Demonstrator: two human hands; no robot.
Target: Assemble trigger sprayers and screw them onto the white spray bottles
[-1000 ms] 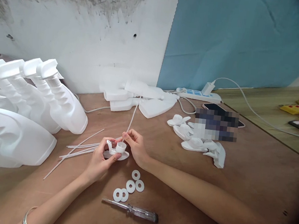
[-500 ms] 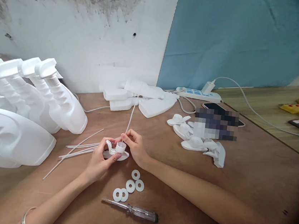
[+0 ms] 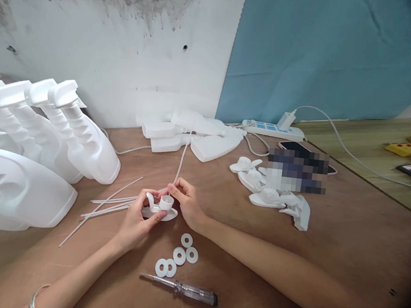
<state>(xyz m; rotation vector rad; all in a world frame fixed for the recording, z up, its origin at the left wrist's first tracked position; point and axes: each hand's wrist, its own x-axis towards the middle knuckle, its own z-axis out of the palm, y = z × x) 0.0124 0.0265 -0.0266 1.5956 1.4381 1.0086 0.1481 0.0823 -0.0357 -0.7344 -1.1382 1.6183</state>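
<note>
My left hand grips a white plastic spray head, its round collar facing up and its trigger to the left. A thin white dip tube is pinched in the fingers of my right hand, with its lower end at the collar opening. How far the tube goes in cannot be made out. Several white ring washers lie on the brown table just in front of the hands. Left of my left hand, more thin tubes are spread across one another.
A screwdriver with a clear handle lies near the front. White spray bottles stand at left. Other white bottles lie at the back. Loose spray heads are heaped at right, near a phone and a power strip.
The upper part of the tube has shifted slightly to the right. Both hands stay almost where they were, with the same things in them.
</note>
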